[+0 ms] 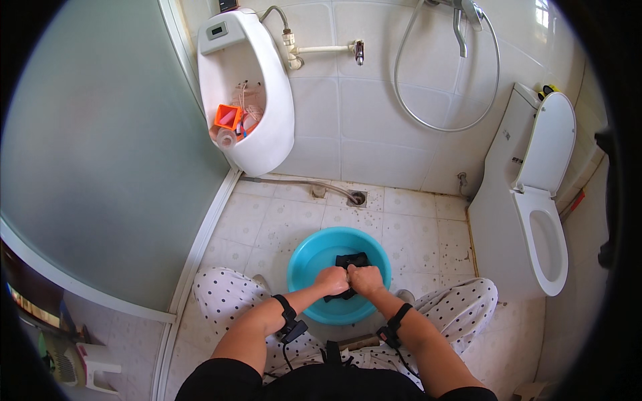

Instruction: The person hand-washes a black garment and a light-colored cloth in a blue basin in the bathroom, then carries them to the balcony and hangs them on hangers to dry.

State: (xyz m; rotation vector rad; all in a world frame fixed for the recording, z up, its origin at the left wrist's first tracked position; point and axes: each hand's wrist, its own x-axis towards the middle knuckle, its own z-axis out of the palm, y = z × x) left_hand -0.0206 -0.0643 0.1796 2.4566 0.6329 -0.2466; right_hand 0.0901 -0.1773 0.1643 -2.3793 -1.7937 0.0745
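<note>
A turquoise plastic basin stands on the tiled floor between my knees. Over it, my left hand and my right hand meet knuckle to knuckle, both curled tightly around a dark cloth item. Part of that cloth sticks out above the fists and part hangs below them, towards the basin's bottom. My fingers hide its middle, so its exact kind is unclear. The basin's floor looks smooth and bluish; how much water it holds is hard to tell.
Ahead on the left hangs a white urinal holding an orange container and other small items. A hose runs into the floor drain. At right stands a toilet with its lid up. A frosted glass partition borders the left.
</note>
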